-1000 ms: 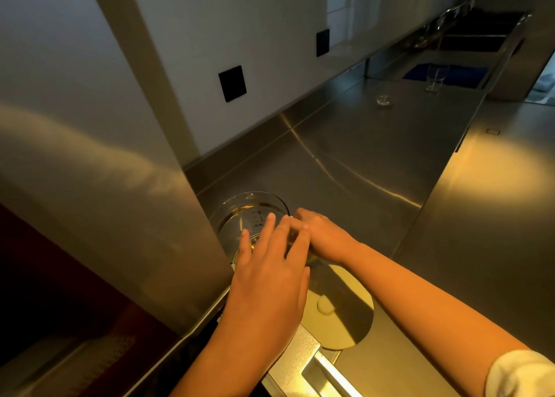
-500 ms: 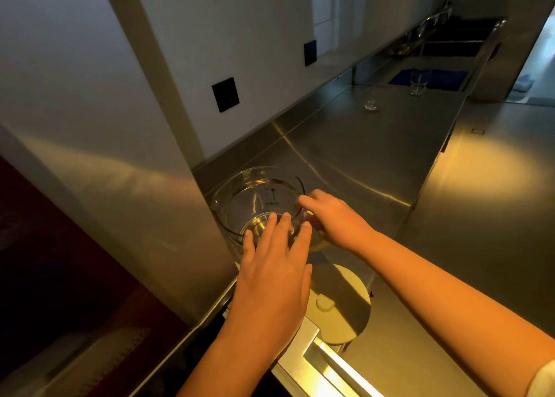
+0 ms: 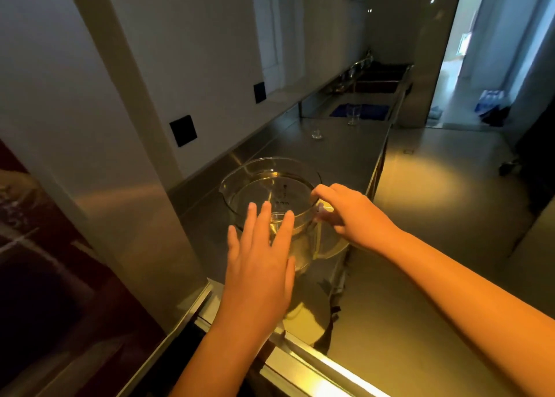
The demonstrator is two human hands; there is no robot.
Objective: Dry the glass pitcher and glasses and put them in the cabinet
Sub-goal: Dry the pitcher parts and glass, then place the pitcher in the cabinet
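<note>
The clear glass pitcher (image 3: 267, 192) is held upright above the near end of the steel counter (image 3: 345, 156), its mouth facing me. My right hand (image 3: 348, 213) grips its handle on the right side. My left hand (image 3: 261, 255) lies flat with straight fingers against the pitcher's near wall. Far down the counter stand a tall glass (image 3: 353, 114) on a blue cloth (image 3: 369, 111) and a small low glass (image 3: 316, 133).
A round pale lid (image 3: 306, 318) lies below the pitcher near an open steel drawer edge (image 3: 306, 363). A tall steel panel (image 3: 126, 216) rises close on the left. The sink (image 3: 381, 78) is at the far end. Black wall sockets (image 3: 183, 130) sit above the counter.
The pitcher has risen and come out from beside the steel panel, with my right hand on its handle and my left hand staying flat on its near side.
</note>
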